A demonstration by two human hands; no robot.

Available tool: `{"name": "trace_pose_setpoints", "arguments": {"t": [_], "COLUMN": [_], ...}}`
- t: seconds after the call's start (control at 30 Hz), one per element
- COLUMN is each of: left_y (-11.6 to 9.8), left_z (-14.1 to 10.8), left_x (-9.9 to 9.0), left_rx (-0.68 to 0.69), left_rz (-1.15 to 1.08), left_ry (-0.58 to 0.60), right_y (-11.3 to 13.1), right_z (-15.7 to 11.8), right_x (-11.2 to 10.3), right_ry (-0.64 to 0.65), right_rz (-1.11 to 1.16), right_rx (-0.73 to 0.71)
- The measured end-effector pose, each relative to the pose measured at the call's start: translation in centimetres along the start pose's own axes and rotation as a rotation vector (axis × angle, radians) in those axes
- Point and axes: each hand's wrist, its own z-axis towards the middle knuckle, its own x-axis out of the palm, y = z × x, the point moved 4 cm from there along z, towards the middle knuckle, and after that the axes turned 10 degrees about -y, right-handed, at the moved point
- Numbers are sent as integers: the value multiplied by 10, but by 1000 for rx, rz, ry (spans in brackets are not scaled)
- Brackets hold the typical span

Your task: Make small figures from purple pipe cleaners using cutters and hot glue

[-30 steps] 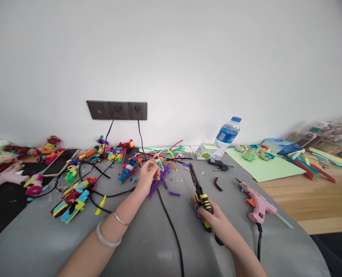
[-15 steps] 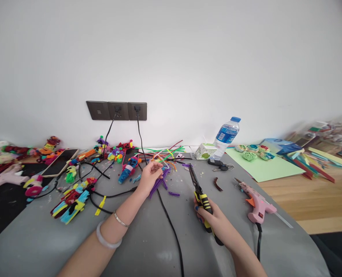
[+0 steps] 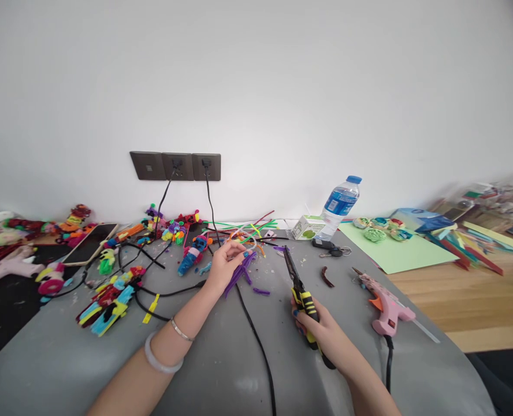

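Observation:
My left hand [image 3: 227,264] is closed at the middle of the grey table [image 3: 222,358], its fingertips pinching the end of a thin whitish strand [image 3: 253,242]. Purple pipe cleaners [image 3: 244,271] lie just right of and under these fingers. Further right, my right hand [image 3: 317,323] is wrapped round the yellow and black handles of a pair of pliers [image 3: 297,283], whose dark jaws point away from me. A short purple piece [image 3: 261,292] lies between the hands. Coloured pipe cleaners [image 3: 263,224] are spread behind, near the wall.
Pipe-cleaner figures [image 3: 111,300], a phone [image 3: 90,245] and black cables [image 3: 256,335] are on the left and middle. To the right are a bottle [image 3: 339,202], a small box [image 3: 307,227], keys [image 3: 337,251], a pink glue gun [image 3: 389,312] and green paper [image 3: 406,251].
The fingertips of my left hand have shifted slightly, and the whitish strand at them now curves differently. My right hand and the pliers have barely moved.

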Motion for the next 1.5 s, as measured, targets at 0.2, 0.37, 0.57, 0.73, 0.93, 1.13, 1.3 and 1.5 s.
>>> {"name": "trace_pose_setpoints", "arguments": {"t": [0.2,0.37,0.57,0.73,0.93,1.13,1.3,1.5], "left_y": [-2,5,8,9,9,8,10,9], "left_z": [-3,-3,-1,0,1,2,1,-2], "left_x": [2,3,2,1,0,1,3,5], "left_rx": [-36,-86,-115,-90,25,79,117,131], "left_rz": [41,35,-1,23,99,163,195,197], "left_ry": [47,67,34,22,53,81,125,150], "right_y": [3,2,2,1,-1,2,4,4], "right_z": [-2,-1,-1,-1,-1,-3,-3,-2], "right_x": [-1,-1,0,0,-1,-1,0,0], "right_ry": [-7,-10,-6,-3,0,-20,-16,-10], "right_rz": [-4,-7,0,7,2,6,8,-3], "right_rx": [5,9,1,1,1,10,9,8]}}
